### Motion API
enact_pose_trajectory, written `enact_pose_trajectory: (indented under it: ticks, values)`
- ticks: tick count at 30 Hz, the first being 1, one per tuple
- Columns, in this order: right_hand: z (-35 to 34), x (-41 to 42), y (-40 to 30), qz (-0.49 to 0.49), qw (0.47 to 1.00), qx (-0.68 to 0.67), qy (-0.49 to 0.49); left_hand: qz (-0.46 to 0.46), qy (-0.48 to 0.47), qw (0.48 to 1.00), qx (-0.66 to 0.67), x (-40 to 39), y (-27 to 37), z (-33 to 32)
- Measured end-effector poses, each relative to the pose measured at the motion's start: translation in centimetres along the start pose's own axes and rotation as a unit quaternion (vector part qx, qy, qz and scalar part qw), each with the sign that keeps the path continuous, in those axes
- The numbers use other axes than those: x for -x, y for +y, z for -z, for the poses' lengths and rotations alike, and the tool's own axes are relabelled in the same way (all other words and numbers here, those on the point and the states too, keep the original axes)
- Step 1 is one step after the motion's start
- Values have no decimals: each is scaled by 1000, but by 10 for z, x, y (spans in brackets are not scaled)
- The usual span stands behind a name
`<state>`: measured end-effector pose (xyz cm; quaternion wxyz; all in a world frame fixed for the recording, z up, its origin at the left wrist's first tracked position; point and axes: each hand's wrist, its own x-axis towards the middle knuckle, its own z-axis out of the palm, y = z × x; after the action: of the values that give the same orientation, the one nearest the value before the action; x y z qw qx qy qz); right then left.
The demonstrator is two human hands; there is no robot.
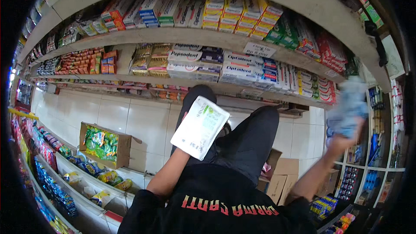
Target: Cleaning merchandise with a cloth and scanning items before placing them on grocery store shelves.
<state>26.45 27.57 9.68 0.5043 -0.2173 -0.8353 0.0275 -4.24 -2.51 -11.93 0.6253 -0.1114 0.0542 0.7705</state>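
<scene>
My left hand (181, 156) holds a white flat pack (200, 128) with green print and small writing over my raised knee. The pack hides most of its fingers. Out to the right, my right hand (349, 136) grips a pale blue-and-white item (350, 107), blurred by motion; whether it is a bottle or a pouch I cannot tell. That hand is beside the right end of the shelves, near a rack of small compartments (366, 169).
Toothpaste boxes (195, 60) line the shelves (156, 35) ahead. An open carton (123, 151) of green packets stands at left, by low bins (94, 182) of snacks and hanging sachets (53, 182). Cardboard boxes (286, 175) sit on the tiled floor (146, 126) right of my legs.
</scene>
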Motion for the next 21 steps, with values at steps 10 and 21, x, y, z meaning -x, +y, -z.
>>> enact_pose_trajectory:
  ticks: [10,21]
  values:
    - [-181,151,-254,-52,823,-391,-408,97,-15,994,46,0,-5,15]
    - [-237,136,-187,-282,893,-289,-199,17,-11,1000,-11,1,-6,14]
